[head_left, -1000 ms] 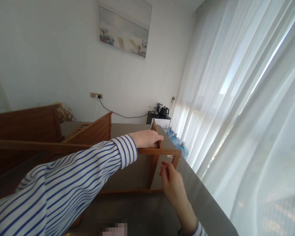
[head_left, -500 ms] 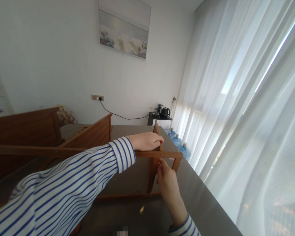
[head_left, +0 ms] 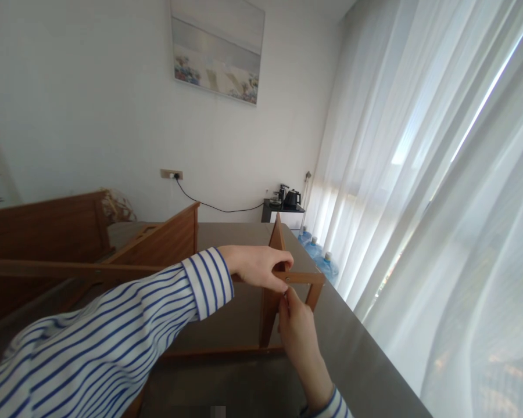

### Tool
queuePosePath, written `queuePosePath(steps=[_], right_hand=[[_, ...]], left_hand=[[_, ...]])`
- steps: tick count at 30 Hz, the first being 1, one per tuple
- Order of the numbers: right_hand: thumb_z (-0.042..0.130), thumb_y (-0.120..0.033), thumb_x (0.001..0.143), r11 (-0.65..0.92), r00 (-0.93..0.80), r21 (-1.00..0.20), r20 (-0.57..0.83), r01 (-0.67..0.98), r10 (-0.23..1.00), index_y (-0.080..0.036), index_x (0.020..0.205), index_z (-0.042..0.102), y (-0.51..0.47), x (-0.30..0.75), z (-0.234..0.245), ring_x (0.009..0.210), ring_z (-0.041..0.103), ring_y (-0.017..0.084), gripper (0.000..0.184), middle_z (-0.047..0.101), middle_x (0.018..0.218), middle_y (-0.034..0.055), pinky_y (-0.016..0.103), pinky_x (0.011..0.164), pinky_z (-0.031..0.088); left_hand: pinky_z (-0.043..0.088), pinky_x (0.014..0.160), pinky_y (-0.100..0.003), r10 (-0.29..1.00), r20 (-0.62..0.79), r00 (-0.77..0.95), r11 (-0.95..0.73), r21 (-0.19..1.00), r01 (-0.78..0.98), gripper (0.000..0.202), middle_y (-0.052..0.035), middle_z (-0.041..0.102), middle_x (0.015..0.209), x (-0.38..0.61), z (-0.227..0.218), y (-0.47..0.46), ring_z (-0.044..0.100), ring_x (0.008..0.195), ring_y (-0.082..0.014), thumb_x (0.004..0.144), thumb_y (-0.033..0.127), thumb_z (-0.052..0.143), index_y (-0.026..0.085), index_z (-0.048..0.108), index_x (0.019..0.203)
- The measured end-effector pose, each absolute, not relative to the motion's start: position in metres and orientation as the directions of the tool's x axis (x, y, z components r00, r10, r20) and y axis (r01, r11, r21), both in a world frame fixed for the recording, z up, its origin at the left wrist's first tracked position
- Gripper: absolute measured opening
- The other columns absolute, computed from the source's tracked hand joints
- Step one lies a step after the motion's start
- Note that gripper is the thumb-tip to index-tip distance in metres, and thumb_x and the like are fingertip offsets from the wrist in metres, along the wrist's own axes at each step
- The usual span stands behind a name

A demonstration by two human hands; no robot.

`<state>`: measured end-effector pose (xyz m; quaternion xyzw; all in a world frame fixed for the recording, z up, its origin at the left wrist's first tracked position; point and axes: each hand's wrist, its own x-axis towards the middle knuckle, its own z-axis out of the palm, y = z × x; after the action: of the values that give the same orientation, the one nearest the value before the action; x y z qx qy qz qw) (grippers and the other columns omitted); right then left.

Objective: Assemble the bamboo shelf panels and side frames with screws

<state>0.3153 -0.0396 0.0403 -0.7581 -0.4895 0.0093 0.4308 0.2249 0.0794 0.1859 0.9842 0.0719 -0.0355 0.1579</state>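
A brown wooden frame [head_left: 304, 278] of thin rails and a flat end panel [head_left: 270, 313] stands on a grey table [head_left: 366, 360]. My left hand [head_left: 255, 265], in a blue-striped sleeve, is closed over the top rail where it meets the upright panel. Just below, my right hand [head_left: 295, 322] reaches up with its fingertips pinched against the underside of that joint, by a small screw; what they hold is too small to make out.
More wooden panels [head_left: 165, 235] and a wooden bench back [head_left: 43, 217] stand at the left. White curtains [head_left: 440, 191] hang along the table's right edge. Water bottles [head_left: 318, 255] and a small table with a kettle [head_left: 291, 198] stand by the far wall.
My right hand rose from below the rail to the joint and pinched there. My left hand slid forward and curled further over the rail's end. The view shifted slightly.
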Motion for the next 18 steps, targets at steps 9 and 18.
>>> queuePosePath(steps=[9, 18], right_hand=[[0.031, -0.027, 0.094, -0.126, 0.516, -0.633, 0.482, 0.764, 0.708, -0.019, 0.104, 0.062, -0.040, 0.316, 0.031, 0.061, 0.065, 0.018, 0.033, 0.069, 0.074, 0.0045, 0.023, 0.053, 0.038], [0.032, -0.025, 0.094, -0.075, 0.491, -0.645, 0.497, 0.761, 0.716, -0.018, 0.114, 0.060, -0.041, 0.315, 0.027, 0.068, 0.066, 0.018, 0.035, 0.070, 0.084, 0.0065, 0.023, 0.056, 0.041]], left_hand=[[0.038, 0.058, -0.023, 0.174, -0.060, 0.983, -0.943, 0.276, 0.184, 0.041, -0.0039, 0.062, 0.095, 0.223, 0.186, 0.073, 0.055, 0.075, -0.0160, 0.075, 0.050, 0.056, 0.021, 0.055, 0.105], [0.037, 0.062, -0.023, 0.174, -0.026, 0.984, -0.936, 0.305, 0.174, 0.041, -0.0032, 0.061, 0.094, 0.221, 0.182, 0.073, 0.054, 0.076, -0.0155, 0.075, 0.047, 0.057, 0.020, 0.055, 0.105]])
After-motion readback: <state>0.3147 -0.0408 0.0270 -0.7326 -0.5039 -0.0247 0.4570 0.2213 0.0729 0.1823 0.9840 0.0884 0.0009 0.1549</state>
